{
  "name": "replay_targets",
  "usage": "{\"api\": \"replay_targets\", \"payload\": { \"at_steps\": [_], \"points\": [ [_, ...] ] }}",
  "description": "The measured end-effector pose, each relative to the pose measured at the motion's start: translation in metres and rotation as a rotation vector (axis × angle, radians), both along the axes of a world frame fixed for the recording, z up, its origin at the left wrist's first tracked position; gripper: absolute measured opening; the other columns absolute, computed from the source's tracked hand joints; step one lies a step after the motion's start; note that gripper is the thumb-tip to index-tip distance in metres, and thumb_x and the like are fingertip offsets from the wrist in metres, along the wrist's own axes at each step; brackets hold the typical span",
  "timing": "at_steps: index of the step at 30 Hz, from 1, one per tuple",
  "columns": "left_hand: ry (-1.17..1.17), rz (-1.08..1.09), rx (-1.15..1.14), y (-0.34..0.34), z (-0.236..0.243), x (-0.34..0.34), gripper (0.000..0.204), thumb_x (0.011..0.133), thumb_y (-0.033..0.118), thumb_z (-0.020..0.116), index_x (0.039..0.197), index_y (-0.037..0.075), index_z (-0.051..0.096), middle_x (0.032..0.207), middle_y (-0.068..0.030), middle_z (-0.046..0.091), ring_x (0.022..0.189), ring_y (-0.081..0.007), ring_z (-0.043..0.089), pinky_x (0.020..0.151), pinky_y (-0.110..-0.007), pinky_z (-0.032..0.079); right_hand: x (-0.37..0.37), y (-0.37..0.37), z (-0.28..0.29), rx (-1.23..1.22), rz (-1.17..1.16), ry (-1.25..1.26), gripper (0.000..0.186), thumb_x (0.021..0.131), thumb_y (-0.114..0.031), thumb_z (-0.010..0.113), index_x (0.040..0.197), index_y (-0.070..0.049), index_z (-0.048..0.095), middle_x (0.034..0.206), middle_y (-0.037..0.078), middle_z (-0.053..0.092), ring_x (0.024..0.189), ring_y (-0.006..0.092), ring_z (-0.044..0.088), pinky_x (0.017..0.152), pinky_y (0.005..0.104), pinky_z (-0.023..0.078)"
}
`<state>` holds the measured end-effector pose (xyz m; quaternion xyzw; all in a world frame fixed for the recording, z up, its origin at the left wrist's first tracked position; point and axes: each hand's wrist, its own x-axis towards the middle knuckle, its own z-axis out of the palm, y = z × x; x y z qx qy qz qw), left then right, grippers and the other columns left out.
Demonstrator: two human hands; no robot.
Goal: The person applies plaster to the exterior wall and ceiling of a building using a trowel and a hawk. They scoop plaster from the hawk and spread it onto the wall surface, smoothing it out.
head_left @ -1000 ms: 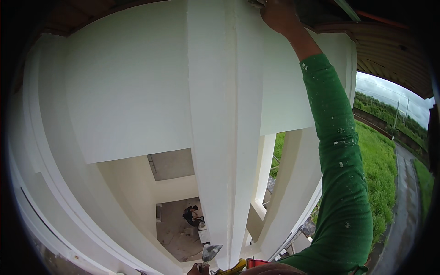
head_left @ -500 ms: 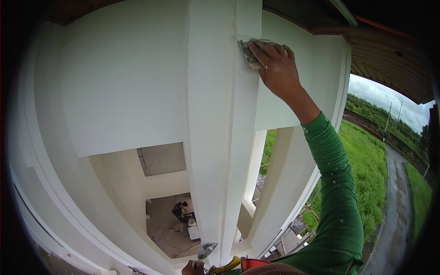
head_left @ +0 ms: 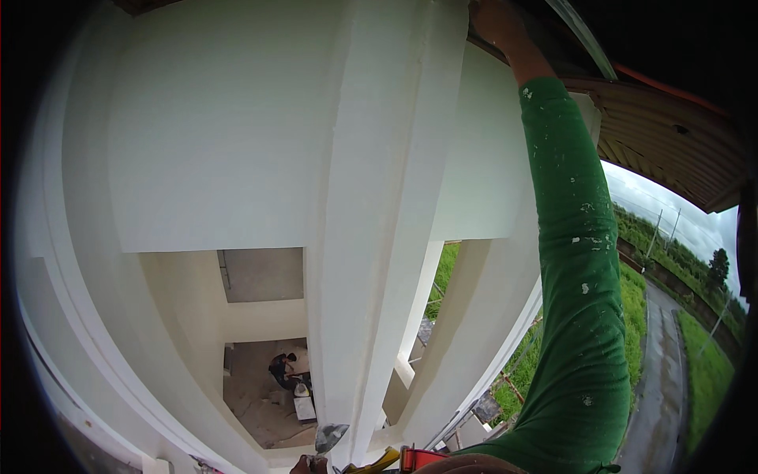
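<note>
My right hand (head_left: 496, 24) is stretched high overhead in a paint-flecked green sleeve (head_left: 572, 261). It presses against the top of a tall white column (head_left: 379, 197), just under the roof edge. The grey sanding pad it held is hidden under the palm. Only a sliver of my left hand (head_left: 303, 466) shows at the bottom edge. Just above that hand is a grey trowel blade (head_left: 330, 436). A yellow handle (head_left: 380, 459) and a red strap (head_left: 418, 457) lie beside it. I cannot tell whether the left hand grips the trowel.
Far below, a person (head_left: 280, 367) crouches on a bare concrete floor beside a white bucket (head_left: 301, 390). White walls curve away to the left. A ribbed roof eave (head_left: 671, 134) overhangs at right, and beyond it are grass and a wet road (head_left: 663, 379).
My right hand slid from mid-column back up to the top, as it was a second ago. The view tilted slightly downward and the pad went out of sight.
</note>
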<state>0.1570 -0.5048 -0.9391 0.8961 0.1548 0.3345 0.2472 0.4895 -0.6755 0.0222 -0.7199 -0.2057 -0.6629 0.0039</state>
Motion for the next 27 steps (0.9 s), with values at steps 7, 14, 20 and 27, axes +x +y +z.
{"api": "replay_targets", "payload": {
  "at_steps": [7, 14, 20, 27],
  "points": [
    [0.12, 0.161, -0.649, -0.03, 0.129, -0.017, 0.04, 0.087, 0.038, 0.061, 0.094, -0.001, 0.064, 0.085, -0.0265, 0.067, 0.082, -0.0438, 0.064, 0.076, -0.049, 0.049, 0.009, -0.002, -0.062, -0.165, 0.246, -0.345, 0.038, 0.101, -0.021, 0.046, 0.124, 0.005, 0.062, 0.125, 0.024, 0.064, 0.111, 0.0384, 0.063, 0.094, 0.0455, 0.051],
    [0.213, 0.068, -0.609, -0.031, 0.135, -0.017, 0.043, 0.088, 0.036, 0.061, 0.104, -0.003, 0.066, 0.088, -0.031, 0.066, 0.085, -0.0461, 0.063, 0.077, -0.05, 0.049, 0.012, -0.013, -0.131, -0.276, 0.39, -0.344, 0.056, 0.074, 0.0, 0.064, 0.129, -0.012, 0.063, 0.122, 0.008, 0.067, 0.105, 0.0296, 0.066, 0.09, 0.0406, 0.054],
    [0.156, 0.101, -0.582, -0.035, 0.131, -0.017, 0.04, 0.089, 0.033, 0.062, 0.106, -0.003, 0.066, 0.089, -0.0297, 0.068, 0.082, -0.047, 0.065, 0.075, -0.05, 0.051, 0.003, -0.011, -0.211, -0.256, 0.306, -0.228, 0.062, 0.073, 0.0, 0.068, 0.133, -0.014, 0.061, 0.129, 0.002, 0.061, 0.116, 0.0264, 0.059, 0.099, 0.0463, 0.046],
    [0.151, 0.013, -0.539, -0.033, 0.129, -0.017, 0.035, 0.089, 0.032, 0.062, 0.102, 0.0, 0.068, 0.086, -0.0274, 0.069, 0.082, -0.0462, 0.065, 0.073, -0.05, 0.051, 0.001, -0.018, -0.303, -0.295, 0.351, -0.151, 0.064, 0.07, 0.001, 0.071, 0.132, -0.012, 0.061, 0.129, 0.003, 0.061, 0.113, 0.0263, 0.059, 0.099, 0.043, 0.047]
  ]
}}
